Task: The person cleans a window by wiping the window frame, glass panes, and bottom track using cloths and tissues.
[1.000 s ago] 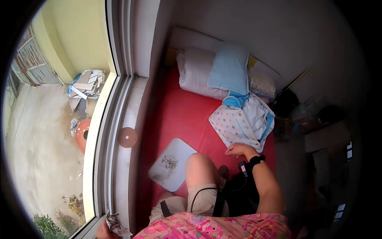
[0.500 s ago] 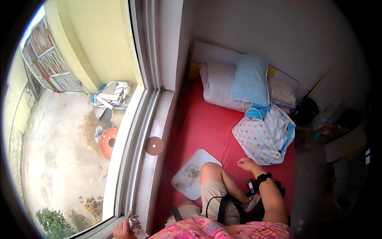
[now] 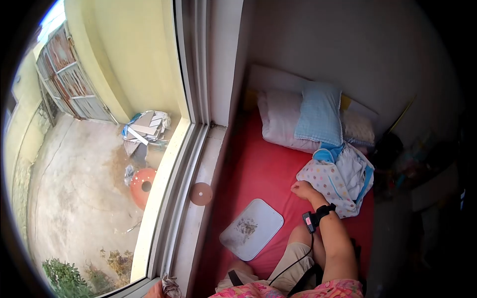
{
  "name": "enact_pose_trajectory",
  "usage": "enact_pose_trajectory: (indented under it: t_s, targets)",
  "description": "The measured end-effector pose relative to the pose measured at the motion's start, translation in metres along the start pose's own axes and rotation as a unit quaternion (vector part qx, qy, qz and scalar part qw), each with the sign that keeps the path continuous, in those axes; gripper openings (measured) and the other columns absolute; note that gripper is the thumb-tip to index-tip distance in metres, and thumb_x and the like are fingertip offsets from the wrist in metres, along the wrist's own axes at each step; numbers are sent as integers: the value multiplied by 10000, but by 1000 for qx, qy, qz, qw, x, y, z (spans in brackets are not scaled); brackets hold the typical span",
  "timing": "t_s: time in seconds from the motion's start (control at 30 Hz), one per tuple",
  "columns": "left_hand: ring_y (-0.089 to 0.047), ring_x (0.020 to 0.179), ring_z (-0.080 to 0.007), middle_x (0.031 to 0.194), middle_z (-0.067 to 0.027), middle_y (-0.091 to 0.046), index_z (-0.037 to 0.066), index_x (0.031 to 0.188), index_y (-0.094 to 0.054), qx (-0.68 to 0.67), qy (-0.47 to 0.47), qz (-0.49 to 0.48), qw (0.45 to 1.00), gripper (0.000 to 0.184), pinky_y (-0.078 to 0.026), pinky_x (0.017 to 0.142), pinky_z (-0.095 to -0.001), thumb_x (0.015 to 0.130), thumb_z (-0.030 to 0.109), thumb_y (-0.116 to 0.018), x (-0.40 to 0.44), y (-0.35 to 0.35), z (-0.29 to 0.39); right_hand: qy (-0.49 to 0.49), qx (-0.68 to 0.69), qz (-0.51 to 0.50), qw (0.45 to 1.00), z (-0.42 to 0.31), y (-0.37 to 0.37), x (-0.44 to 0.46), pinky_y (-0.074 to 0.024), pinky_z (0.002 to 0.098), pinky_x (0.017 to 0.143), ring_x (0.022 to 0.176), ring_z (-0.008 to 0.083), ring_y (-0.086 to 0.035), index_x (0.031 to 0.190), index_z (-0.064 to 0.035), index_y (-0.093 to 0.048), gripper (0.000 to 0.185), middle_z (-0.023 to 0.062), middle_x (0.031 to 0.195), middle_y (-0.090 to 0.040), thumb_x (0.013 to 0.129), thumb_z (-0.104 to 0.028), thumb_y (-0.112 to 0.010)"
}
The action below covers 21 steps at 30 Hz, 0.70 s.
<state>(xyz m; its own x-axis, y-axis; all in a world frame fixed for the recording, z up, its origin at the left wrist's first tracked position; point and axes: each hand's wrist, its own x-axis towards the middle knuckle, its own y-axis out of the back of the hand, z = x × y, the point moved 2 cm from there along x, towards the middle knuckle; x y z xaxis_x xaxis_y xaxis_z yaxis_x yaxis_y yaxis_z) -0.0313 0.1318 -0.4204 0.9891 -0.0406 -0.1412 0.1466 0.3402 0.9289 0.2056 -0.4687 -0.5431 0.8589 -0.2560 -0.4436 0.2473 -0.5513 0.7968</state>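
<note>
The white tray (image 3: 263, 223) lies on the red bed (image 3: 243, 169) with dirt on it. Left of the tray and nearer, the left hand (image 3: 155, 290) touches a rag (image 3: 171, 287) by the window; I can't tell how its grip is. Right of the tray and farther, the right hand (image 3: 302, 189) has its grip curled shut, near the dotted cloth (image 3: 323, 181).

Red bed cover (image 3: 248, 169), pale-blue checked pillow (image 3: 319, 113), multicoloured polka-dot white cloth (image 3: 325, 180)
</note>
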Motion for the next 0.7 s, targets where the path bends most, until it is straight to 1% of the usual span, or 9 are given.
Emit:
enact_pose_trajectory:
  t_s: [0.17,0.23,0.33,0.47,0.5,0.53,0.6,0.63,0.7]
  targets:
    - [-607,728,-351,819,-142,-625,107,1098,-575,-38,13,-1,999,367,-478,625,-439,748,2,-533,-3,-3,-3,60,14,-70,996,-80,-38,27,-524,317,660,731,179,-655,1018,-80,-676,253,98,883,-691,831,-248,-640]
    - [-610,726,-348,817,-151,-624,106,1099,-574,2,-9,-27,1000,378,-479,629,-439,733,11,-564,-2,-1,0,89,4,-92,992,-112,-57,32,-527,326,704,792,196,-658,1038,-87,-674,280,106,916,-691,826,-267,-644]
    - [-609,724,-343,823,-154,-624,101,1128,-564,30,14,-56,998,422,-480,632,-439,715,16,-590,-1,-8,-6,160,-14,-117,980,-149,-97,38,-517,349,788,894,237,-654,1044,-91,-674,293,135,969,-684,819,-276,-643]
    - [-589,695,-368,796,-174,-607,76,1205,-521,4,8,1,1000,477,-461,600,-471,734,61,-590,-6,-20,-16,183,8,-185,965,-191,-134,30,-512,359,816,929,267,-648,1048,-89,-673,306,142,998,-678,814,-284,-642]
    - [-581,699,-383,801,-192,-597,67,1219,-506,19,23,-31,999,470,-455,596,-481,759,104,-595,-9,-24,-22,194,14,-189,963,-195,-144,27,-511,357,812,927,264,-649,1047,-87,-673,306,140,997,-678,816,-285,-641]
    - [-581,699,-383,801,-192,-597,67,1219,-506,19,27,-24,999,470,-455,596,-481,759,104,-595,-7,-23,-22,204,19,-194,959,-199,-152,24,-510,355,809,924,261,-649,1046,-85,-673,306,137,995,-679,818,-286,-640]
    - [-582,711,-367,834,-187,-598,65,1240,-489,30,53,-115,992,482,-456,597,-476,783,167,-606,-9,-25,-21,200,35,-221,954,-201,-165,15,-509,354,809,926,259,-648,1046,-81,-674,301,137,996,-679,824,-281,-635]
    - [-582,711,-367,834,-187,-598,65,1240,-489,28,56,-111,992,482,-456,597,-476,783,167,-606,-10,-29,-23,221,38,-220,950,-198,-171,11,-510,356,806,931,258,-647,1054,-76,-669,309,139,999,-678,828,-283,-633]
    - [-588,712,-345,853,-163,-604,95,1244,-486,111,10,-72,991,479,-461,593,-470,800,221,-610,-12,-37,-28,202,49,-243,948,-185,-176,3,-514,350,786,913,246,-650,1067,-74,-664,323,134,985,-681,828,-290,-632]
